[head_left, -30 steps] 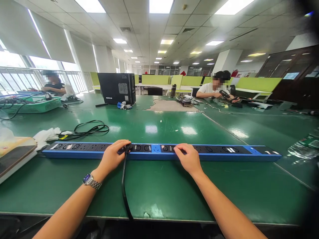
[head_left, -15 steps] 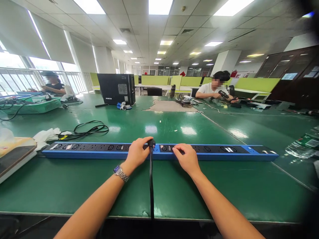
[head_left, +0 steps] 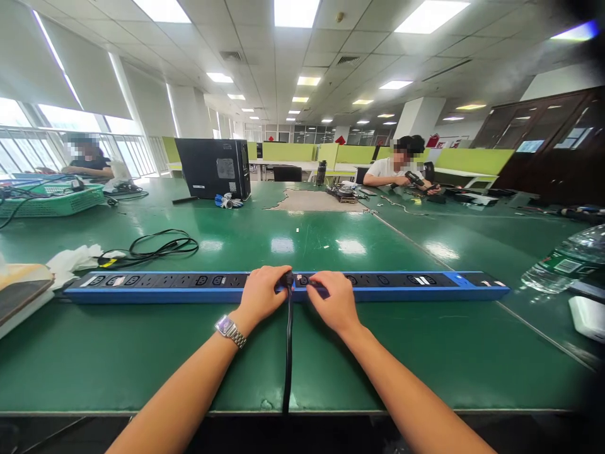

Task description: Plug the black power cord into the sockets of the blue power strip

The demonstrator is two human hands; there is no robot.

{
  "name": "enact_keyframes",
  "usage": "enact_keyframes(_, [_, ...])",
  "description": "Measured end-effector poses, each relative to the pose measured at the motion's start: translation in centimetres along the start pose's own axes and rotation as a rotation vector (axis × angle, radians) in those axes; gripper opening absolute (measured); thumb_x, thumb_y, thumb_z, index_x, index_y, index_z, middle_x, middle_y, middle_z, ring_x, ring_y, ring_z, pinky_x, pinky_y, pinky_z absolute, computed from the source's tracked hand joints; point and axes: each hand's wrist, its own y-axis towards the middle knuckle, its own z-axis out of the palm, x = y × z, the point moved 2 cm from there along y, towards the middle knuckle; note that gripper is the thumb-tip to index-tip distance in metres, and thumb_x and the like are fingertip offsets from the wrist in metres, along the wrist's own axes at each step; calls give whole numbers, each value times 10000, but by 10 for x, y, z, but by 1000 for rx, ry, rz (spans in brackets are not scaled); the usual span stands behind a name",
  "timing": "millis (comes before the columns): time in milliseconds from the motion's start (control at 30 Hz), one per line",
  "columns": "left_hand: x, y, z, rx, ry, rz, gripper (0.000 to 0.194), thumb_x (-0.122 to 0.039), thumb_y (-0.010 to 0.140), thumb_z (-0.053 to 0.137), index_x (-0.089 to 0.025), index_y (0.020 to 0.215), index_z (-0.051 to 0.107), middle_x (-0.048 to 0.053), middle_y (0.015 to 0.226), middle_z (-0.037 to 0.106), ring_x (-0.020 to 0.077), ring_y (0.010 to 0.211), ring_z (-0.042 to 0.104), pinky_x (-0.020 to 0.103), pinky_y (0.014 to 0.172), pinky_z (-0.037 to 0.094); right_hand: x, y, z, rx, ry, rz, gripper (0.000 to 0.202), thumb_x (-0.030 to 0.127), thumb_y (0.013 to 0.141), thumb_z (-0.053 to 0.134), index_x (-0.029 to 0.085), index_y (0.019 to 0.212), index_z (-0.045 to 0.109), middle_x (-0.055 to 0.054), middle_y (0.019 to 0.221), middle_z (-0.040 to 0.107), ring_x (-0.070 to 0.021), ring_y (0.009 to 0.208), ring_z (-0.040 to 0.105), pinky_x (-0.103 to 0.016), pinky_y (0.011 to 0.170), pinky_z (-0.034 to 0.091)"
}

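A long blue power strip (head_left: pixel 161 294) with black socket sections lies across the green table. My left hand (head_left: pixel 263 291), with a metal watch on the wrist, pinches a black plug (head_left: pixel 288 279) at the middle of the strip. From the plug a thick black cable (head_left: pixel 288 353) runs down over the table's front edge. Just right of the plug, my right hand (head_left: pixel 334 302) rests on the strip, thumb and forefinger bent close together over a socket. Whether something small is between those fingertips is hidden.
Coiled black cable (head_left: pixel 163 246) lies behind the strip at left, near white crumpled plastic (head_left: pixel 75 258). A plastic bottle (head_left: pixel 562 261) lies at right. Farther back are a black computer case (head_left: pixel 212 169), a green basket (head_left: pixel 70 200) and two people seated at the table.
My right hand has moved left along the strip, closer to the plug. My left hand still holds the plug, which now sits slightly lower. The whole view has shifted a little.
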Motion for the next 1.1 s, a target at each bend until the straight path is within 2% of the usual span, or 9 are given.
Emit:
enact_keyframes(100, [0, -3, 2, 14, 62, 37, 574, -274, 789, 666, -233, 1340, 514, 86, 1261, 662, 254, 1171, 584, 445, 1044, 397, 20, 2, 10, 31, -4, -166, 262, 285, 839, 584, 225, 1083, 662, -66, 1110, 702, -249, 1024, 586, -398, 906, 421])
enact_keyframes(167, [0, -4, 4, 20, 91, 29, 560, -207, 785, 630, -216, 1333, 511, 93, 1251, 664, 247, 1160, 592, 435, 1044, 396, 29, 5, 17, 28, -12, -235, 294, 286, 844, 592, 226, 1126, 650, -66, 1135, 698, -248, 1032, 582, -392, 904, 422])
enact_keyframes(300, [0, -3, 5, 3, 98, -1, 480, -120, 764, 576, -211, 1235, 573, 83, 1170, 697, 233, 1088, 627, 399, 986, 443, 33, 9, 27, 0, -71, -273, 240, 316, 856, 609, 245, 1074, 680, -54, 1123, 715, -245, 996, 580, -395, 878, 411])
enact_keyframes(600, [-1, -1, 4, 1, 61, -18, 349, -200, 814, 588, -236, 1159, 628, 63, 1106, 721, 238, 1043, 647, 394, 949, 465, 27, 11, 31, -6, -123, -309, 172, 346, 880, 571, 242, 940, 694, -33, 1027, 750, -210, 864, 593, -392, 848, 341])
enact_keyframes(800, [-1, -3, 6, 6, 85, -4, 399, -200, 820, 575, -241, 1216, 597, 61, 1139, 710, 231, 1072, 629, 397, 962, 451, 27, 7, 36, -15, -77, -276, 153, 305, 868, 550, 233, 952, 656, -54, 1054, 726, -208, 908, 607, -392, 898, 324])
enact_keyframes(967, [0, -4, 10, -13, 141, -5, 510, -161, 823, 530, -204, 1331, 525, 95, 1220, 673, 247, 1136, 596, 414, 1003, 425, 29, 11, 41, -50, -83, -132, 151, 315, 843, 574, 230, 957, 627, -46, 914, 693, -214, 849, 574, -381, 866, 340])
enact_keyframes(1100, [2, -3, 13, 6, 177, -7, 545, -153, 830, 509, -160, 1374, 488, 119, 1185, 684, 252, 1094, 618, 416, 983, 433, 35, 14, 46, -46, -82, -57, 151, 313, 837, 594, 235, 958, 639, -57, 963, 702, -247, 928, 550, -394, 865, 333])
